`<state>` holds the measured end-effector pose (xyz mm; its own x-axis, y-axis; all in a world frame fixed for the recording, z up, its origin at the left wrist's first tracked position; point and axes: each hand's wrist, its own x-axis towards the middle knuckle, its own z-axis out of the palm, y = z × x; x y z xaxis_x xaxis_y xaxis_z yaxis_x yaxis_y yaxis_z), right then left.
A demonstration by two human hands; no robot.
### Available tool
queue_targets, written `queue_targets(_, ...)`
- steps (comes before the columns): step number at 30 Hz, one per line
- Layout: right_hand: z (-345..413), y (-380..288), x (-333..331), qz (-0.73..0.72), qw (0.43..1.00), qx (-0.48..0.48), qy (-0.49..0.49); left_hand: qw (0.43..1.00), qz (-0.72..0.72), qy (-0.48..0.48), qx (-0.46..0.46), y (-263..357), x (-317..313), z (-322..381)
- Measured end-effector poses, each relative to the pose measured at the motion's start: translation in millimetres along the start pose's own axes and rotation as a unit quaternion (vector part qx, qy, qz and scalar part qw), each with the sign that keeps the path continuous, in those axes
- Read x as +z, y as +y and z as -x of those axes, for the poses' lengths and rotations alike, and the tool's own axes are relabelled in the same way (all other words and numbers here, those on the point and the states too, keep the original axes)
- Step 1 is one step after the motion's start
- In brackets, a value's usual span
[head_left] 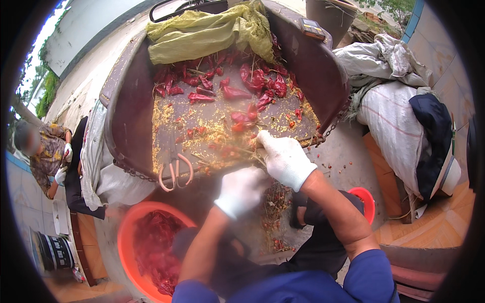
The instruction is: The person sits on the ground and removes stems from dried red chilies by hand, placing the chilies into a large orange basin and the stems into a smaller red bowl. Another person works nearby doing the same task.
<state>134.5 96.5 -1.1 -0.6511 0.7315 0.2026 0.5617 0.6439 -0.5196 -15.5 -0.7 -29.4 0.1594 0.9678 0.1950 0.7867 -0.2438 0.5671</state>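
Note:
Dried red chili peppers (257, 81) lie with scattered yellow seeds in a dark maroon cart bed (129, 98) in front of me. My right hand (280, 153), in a white knit glove, pinches thin dry chili stems (248, 151) over the bed's near edge. Lower and to its left is my gloved left hand (242, 189), blurred and curled; what it holds, if anything, I cannot tell. Scissors with pinkish handles (176, 172) rest at the near left edge of the bed. An orange-red plastic tub (127, 235) at lower left holds many dried red chilies (157, 246).
A yellow-green woven sack (201, 34) lies across the bed's far end. A small device (312, 28) sits on the right rim. Stuffed white sacks (394, 117) stand right. Chili debris (278, 219) covers ground between my legs. Another person (45, 151) sits at far left.

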Motion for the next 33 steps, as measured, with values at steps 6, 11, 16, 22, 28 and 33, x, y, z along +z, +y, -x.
queue_targets(6, -14, 35, -24, -0.001, 0.999, -0.05, 0.012, 0.799, 0.576, 0.052, -0.164, -9, -47, 4)
queue_targets(11, -41, 36, 19, 0.055, 0.989, -0.023, 0.134, 0.744, 0.649, 0.093, -0.13, -14, -38, 0)
queue_targets(16, -72, 41, 53, 0.083, 0.992, -0.023, 0.089, 0.725, 0.667, 0.132, -0.106, -20, -33, -2)
queue_targets(22, -80, 53, 60, 0.113, 0.987, -0.007, 0.115, 0.741, 0.629, 0.174, -0.156, -33, -41, 3)
queue_targets(28, -57, 15, 29, 0.033, 0.986, -0.074, 0.146, 0.91, 0.261, 0.303, -0.109, -34, -35, -7)
queue_targets(33, -30, -6, 15, -0.028, 0.991, -0.083, 0.098, 0.956, -0.088, 0.279, 0.004, -28, -27, -9)
